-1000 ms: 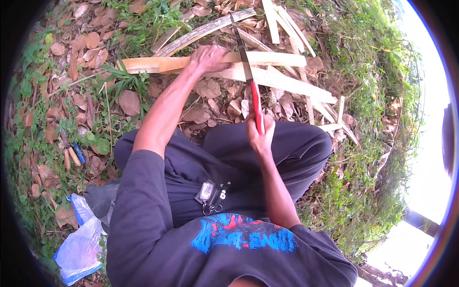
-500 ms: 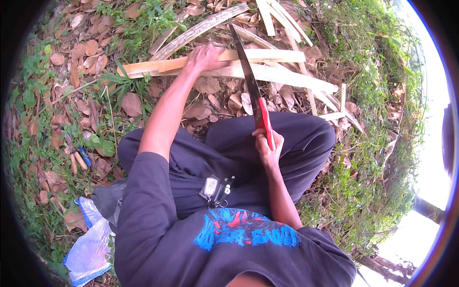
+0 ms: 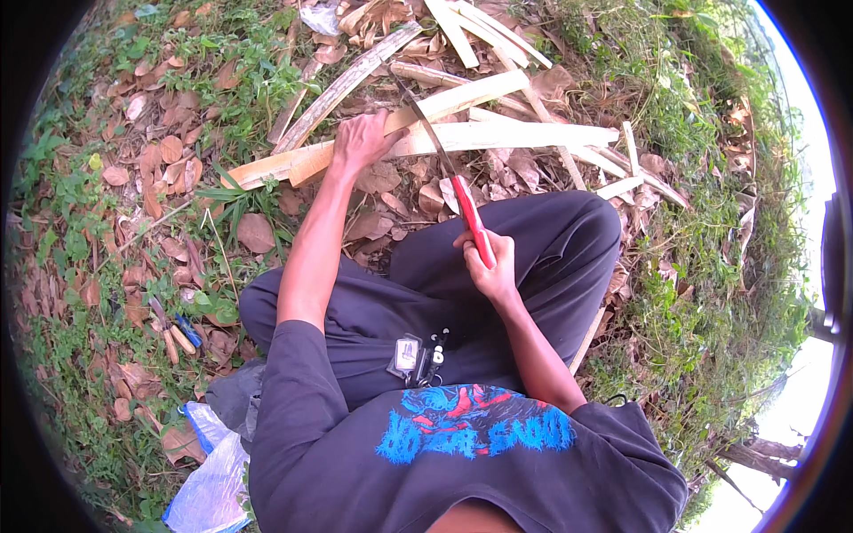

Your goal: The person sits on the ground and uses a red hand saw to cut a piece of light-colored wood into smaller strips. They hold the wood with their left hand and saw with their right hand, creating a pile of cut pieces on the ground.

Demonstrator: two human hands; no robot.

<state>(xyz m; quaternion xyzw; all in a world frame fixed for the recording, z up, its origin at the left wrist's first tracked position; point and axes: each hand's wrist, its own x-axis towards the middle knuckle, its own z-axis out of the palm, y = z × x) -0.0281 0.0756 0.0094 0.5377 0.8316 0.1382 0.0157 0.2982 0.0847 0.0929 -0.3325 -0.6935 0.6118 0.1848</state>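
Note:
My right hand (image 3: 491,266) is wrapped round the red handle of a handsaw (image 3: 447,163). Its dark blade slants away to the far left and crosses a pale wooden strip (image 3: 475,93), just right of my left hand. My left hand (image 3: 360,142) is closed over that strip, thumb toward the blade. Beneath it lies a longer pale wooden plank (image 3: 533,135), and the strip crosses it at an angle. Whether the teeth have cut into the wood cannot be made out.
More wooden strips (image 3: 453,34) and a bark-edged slat (image 3: 342,89) lie beyond on dry leaves and grass. At left are wooden-handled tools (image 3: 175,342) with a blue one, and a blue-white plastic sheet (image 3: 209,489). My crossed legs (image 3: 551,258) are close below the saw.
The held strip has swung, its right end now farther away and tilted more across the plank. The saw has been drawn back toward me, its blade now nearer my left hand.

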